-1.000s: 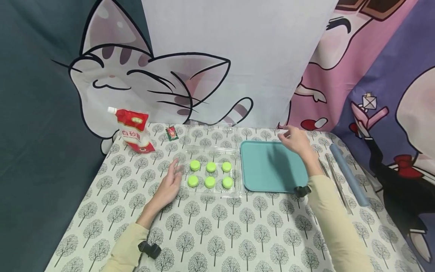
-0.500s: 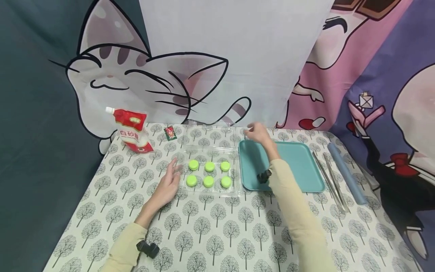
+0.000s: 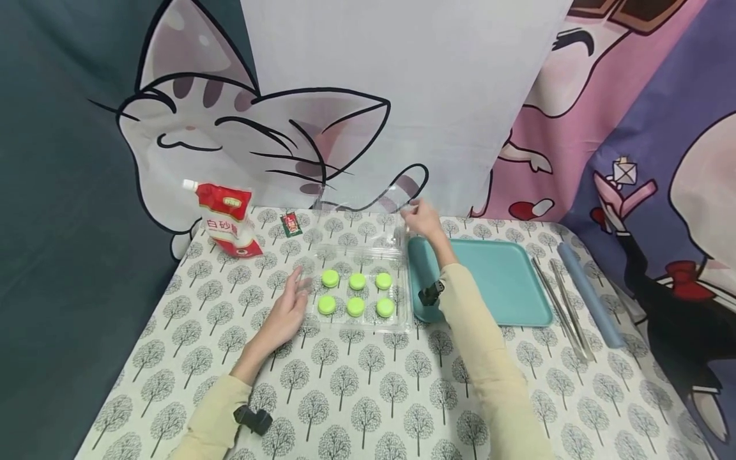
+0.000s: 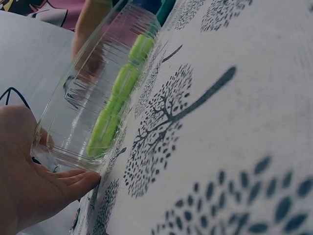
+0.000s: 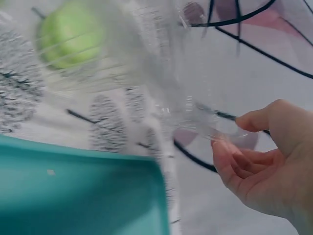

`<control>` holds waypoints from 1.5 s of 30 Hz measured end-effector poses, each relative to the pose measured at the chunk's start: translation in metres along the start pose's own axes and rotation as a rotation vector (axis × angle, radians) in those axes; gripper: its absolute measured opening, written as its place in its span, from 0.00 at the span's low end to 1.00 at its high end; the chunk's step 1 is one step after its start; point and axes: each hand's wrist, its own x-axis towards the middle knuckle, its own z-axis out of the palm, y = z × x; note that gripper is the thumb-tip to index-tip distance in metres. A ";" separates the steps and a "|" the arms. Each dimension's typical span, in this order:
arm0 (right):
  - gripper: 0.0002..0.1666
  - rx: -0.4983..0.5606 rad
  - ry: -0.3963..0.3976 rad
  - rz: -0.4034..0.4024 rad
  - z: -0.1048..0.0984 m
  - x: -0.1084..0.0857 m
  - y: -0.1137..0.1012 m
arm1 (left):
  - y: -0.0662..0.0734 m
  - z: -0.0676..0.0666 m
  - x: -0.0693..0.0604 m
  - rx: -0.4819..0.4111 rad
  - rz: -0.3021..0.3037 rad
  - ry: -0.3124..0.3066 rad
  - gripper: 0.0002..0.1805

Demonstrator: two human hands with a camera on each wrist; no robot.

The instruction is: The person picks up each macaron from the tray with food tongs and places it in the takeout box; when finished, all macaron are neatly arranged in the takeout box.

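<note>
A clear plastic clamshell box [image 3: 363, 324] stands on the table, its base holding several green macarons [image 3: 357, 282]. Its transparent lid [image 3: 362, 220] is tilted up at the back. My right hand [image 3: 424, 219] pinches the lid's right edge between thumb and fingers, as the right wrist view shows with the plastic rim [image 5: 220, 132]. On the left side of the base, my left hand [image 3: 287, 310] rests against the wall. In the left wrist view, its fairly straight fingers [image 4: 78, 183] touch the box's corner; part of the hand shows through the plastic.
A teal tray [image 3: 489, 281] lies right of the box, partly under my right forearm. Metal tongs [image 3: 566, 306] and a blue-grey rod [image 3: 592, 297] lie farther right. At the back left are a red-and-white spouted bag [image 3: 227, 220] and a small red-green packet [image 3: 291, 224].
My right hand has moved left from above the tray to the lid and taken hold of its edge. The lid has lifted slightly. The left hand stays beside the box.
</note>
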 end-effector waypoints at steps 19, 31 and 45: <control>0.14 0.129 0.142 -0.489 -0.059 -0.070 -0.038 | -0.001 0.000 0.000 -0.014 0.001 0.001 0.34; 0.08 -0.045 -0.007 -0.770 -0.064 -0.141 -0.020 | 0.004 -0.006 0.000 0.031 -0.059 0.010 0.33; 0.12 -0.111 -0.046 -0.892 -0.031 -0.194 0.026 | 0.053 -0.029 -0.037 -0.166 -0.216 -0.020 0.44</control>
